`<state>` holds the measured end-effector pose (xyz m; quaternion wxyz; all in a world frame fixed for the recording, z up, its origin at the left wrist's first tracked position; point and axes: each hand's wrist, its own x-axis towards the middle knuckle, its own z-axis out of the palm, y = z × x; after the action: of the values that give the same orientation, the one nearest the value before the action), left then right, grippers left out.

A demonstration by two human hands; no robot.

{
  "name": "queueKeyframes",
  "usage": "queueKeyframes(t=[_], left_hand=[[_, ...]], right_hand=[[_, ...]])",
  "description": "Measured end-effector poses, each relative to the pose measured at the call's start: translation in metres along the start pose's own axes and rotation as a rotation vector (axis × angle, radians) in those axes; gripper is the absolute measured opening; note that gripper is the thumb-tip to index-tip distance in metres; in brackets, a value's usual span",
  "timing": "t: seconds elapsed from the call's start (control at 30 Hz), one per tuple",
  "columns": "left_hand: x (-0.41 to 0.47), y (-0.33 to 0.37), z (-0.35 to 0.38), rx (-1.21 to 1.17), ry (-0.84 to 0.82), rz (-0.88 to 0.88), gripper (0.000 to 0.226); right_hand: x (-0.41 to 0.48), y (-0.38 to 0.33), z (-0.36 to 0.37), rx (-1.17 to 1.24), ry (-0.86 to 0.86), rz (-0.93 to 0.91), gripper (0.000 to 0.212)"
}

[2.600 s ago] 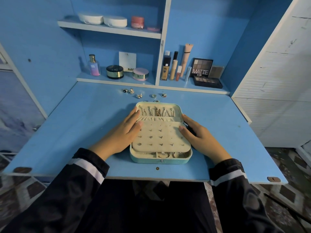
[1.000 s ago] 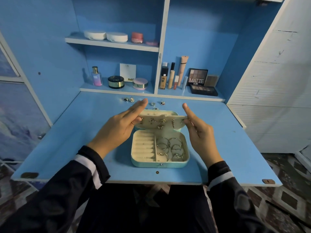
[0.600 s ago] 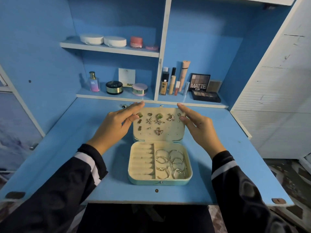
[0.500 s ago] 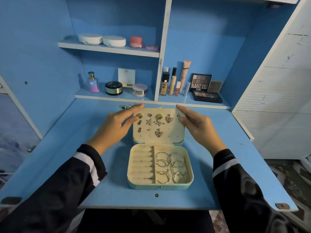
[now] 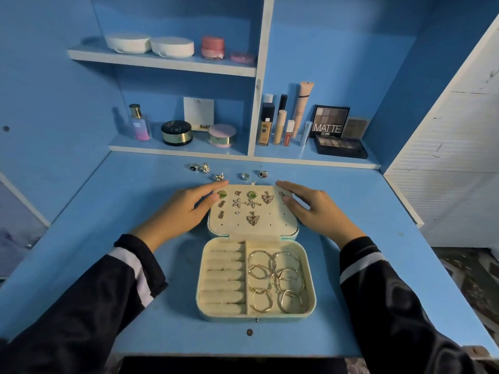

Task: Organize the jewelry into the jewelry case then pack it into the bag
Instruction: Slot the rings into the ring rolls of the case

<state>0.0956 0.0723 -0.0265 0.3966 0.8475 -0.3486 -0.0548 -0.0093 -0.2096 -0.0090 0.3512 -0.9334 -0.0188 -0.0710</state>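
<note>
The earring panel, which lay flat over the tray 2.6 s ago, has been swung up and back. It now rests on the open lid, baring the compartments beneath.

The left hand's fingers lie straight and relaxed along the panel's left edge. The thumb tip touches the panel beside a green stud, and nothing is gripped. The right hand's fingers mirror them on the right edge, also straight and holding nothing. The left hand and right hand flank the panel, most likely to press it flat so it does not fold back.

The panel is a cream, velvety board pricked with rows of holes. It carries small metal studs shaped like flowers, butterflies and pineapples.

The jewelry case sits mid-width on the worktop, close to its front edge. It is a pale teal shell with rounded corners. Padded ring rolls fill its left compartment, and thin gold hoops are heaped in the right.

Five loose rings lie in a row toward the worktop's back edge, just beyond the fingertips, and are not yet packed. No bag is in view.
</note>
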Motion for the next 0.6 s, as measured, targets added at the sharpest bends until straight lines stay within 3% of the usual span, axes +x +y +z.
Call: queueKeyframes(t=[0.4,0.6], left_hand=[[-0.003,-0.010,0.011,-0.036,0.021,-0.043,0.036],[0.007,-0.008,0.009,0.017,0.149,0.100,0.029]], right_hand=[[-0.001,0.019,0.015,0.034,0.043,0.004,0.032],[0.010,0.012,0.008,0.126,0.109,0.012,0.026]])
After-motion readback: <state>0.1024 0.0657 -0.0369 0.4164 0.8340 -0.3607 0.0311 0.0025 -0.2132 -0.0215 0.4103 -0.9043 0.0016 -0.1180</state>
